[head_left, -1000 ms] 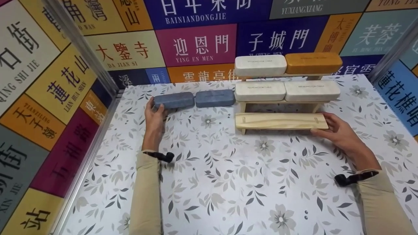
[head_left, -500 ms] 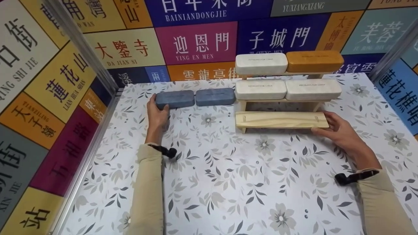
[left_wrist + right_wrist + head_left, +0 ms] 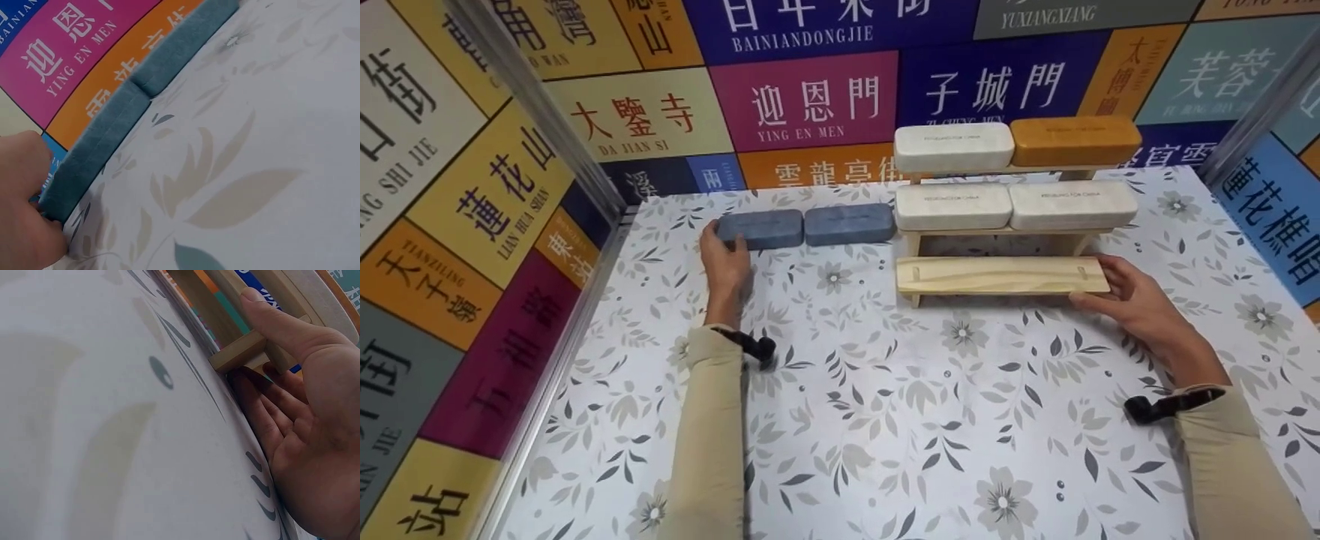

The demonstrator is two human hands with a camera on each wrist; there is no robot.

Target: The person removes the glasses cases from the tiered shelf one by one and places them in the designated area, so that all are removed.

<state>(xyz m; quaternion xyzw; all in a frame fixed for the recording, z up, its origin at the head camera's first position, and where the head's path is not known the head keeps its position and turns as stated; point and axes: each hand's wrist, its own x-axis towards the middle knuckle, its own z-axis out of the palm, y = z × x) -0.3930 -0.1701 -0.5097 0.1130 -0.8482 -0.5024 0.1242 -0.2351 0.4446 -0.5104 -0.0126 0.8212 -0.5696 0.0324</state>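
Cloth (image 3: 930, 435) with gray leaves and flowers spreads under the fingers of both hands. A wooden stand (image 3: 997, 276) with three steps is next, and the right hand (image 3: 1147, 304) pinches the right end of its low step. Behind those fingers, on the higher steps, sit three white blocks (image 3: 1072, 205) and an orange block (image 3: 1076, 142). Smallest are two blue blocks: the left thumb and fingers of the left hand (image 3: 725, 266) hold one blue block (image 3: 769, 229) by its left end, and the other blue block (image 3: 849, 225) lies just right of it, farther from those fingers.
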